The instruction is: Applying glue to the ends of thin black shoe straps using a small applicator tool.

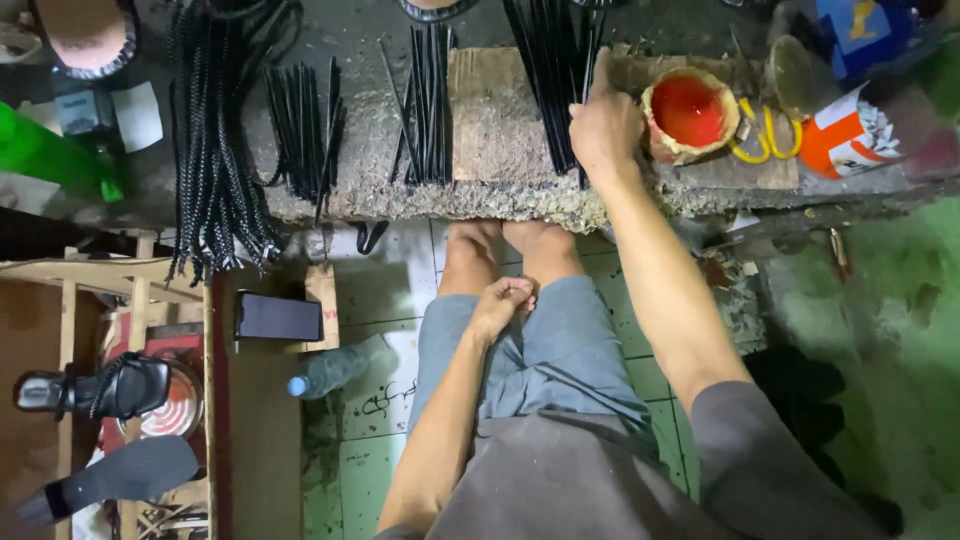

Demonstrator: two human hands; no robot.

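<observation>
A: Pressing on those black strips (560, 80) — is the right hand (605, 125) gripping?
B: Fingers (598, 75) flat, pressed together on top, strips under them on the desk (500, 190). They look light, floppy; pinch one end. Left hand (503, 300) curled, empty, on the knee.

Your right hand (603, 125) rests on a bundle of thin black strips (556, 80), laid side by side and running away from you across the crusted desk (500, 195); their near ends lie close to the front edge, just left of the red-filled pot (688, 112)
</observation>
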